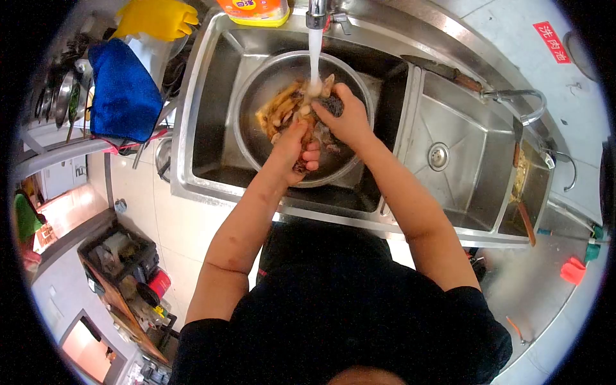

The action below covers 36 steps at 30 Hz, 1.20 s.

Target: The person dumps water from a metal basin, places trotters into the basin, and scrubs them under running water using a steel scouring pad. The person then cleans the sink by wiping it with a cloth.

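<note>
A round metal basin (247, 151) stands in the left sink bowl, with yellowish-brown pieces of food (277, 110) in it that look like poultry feet. Water runs from the tap (316, 18) onto the pieces between my hands. My right hand (350, 119) is closed around a dark, mesh-like scouring pad (332, 104) at the basin's right side. Lower left of it, my left hand (295, 151) has its fingers curled round a piece, whose kind is mostly hidden by the fingers. Both hands are over the basin, close together.
To the right is a second sink bowl (459, 173) with a drain; a knife (443, 72) lies along its back edge. An orange detergent container (256, 9) stands behind the sink. At left are a blue cloth (122, 93) and yellow gloves (157, 19).
</note>
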Each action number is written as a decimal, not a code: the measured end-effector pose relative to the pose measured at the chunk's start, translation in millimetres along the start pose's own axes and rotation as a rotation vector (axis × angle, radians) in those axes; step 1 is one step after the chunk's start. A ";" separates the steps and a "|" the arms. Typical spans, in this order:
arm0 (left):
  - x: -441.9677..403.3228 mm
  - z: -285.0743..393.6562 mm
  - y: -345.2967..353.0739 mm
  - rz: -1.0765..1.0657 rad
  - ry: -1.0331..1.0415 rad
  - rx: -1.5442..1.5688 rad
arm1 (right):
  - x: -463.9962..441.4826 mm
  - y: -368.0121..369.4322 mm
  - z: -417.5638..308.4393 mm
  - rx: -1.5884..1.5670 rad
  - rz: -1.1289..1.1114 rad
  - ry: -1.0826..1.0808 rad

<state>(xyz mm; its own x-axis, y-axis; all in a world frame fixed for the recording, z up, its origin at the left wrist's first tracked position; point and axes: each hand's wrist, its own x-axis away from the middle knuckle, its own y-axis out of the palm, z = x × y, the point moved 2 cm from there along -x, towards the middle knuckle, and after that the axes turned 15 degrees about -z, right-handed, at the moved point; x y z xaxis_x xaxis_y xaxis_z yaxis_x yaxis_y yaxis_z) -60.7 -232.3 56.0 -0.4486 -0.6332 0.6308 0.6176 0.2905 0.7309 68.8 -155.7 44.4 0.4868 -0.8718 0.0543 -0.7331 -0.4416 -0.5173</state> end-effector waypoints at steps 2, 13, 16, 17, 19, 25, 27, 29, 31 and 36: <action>2.0 4.2 -7.9 -0.021 0.001 0.004 | 0.0 -4.3 9.3 0.150 -0.094 -0.080; -37.6 10.9 -8.2 0.199 0.541 -1.142 | -4.8 -5.5 -12.9 -0.150 0.199 -0.066; -32.0 1.3 -1.5 0.260 0.496 -1.444 | -6.8 2.1 -6.3 0.014 0.124 0.059; -30.6 -2.2 -4.6 0.271 0.380 -1.499 | -15.2 -4.5 1.5 -0.067 0.097 0.215; -20.9 -1.5 -1.6 0.320 0.434 -1.571 | -27.2 -5.6 25.7 -0.160 0.045 0.326; -16.0 5.2 -19.0 0.352 0.499 -1.640 | -10.9 17.4 3.1 0.005 0.132 0.158; -9.7 -0.3 -19.0 0.333 0.490 -1.690 | -23.1 -1.1 40.6 0.116 0.109 0.350; -1.5 14.8 -17.6 0.350 0.450 -1.688 | -19.4 -17.0 73.7 0.033 0.285 0.384; -8.2 25.4 -46.7 0.453 0.526 -1.733 | -9.7 -22.6 88.7 -0.127 0.356 0.391; -19.8 41.1 -87.5 0.577 0.593 -2.205 | 20.7 -14.3 91.2 -0.424 0.428 0.390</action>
<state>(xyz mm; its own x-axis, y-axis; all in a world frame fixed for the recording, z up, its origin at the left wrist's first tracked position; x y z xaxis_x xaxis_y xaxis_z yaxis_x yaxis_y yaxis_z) -132.5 -215.8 -9.7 -0.1275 -0.9750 0.1822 0.2490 -0.2092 -0.9456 132.7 -148.1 -24.9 -0.0321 -0.9642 0.2633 -0.9818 -0.0190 -0.1892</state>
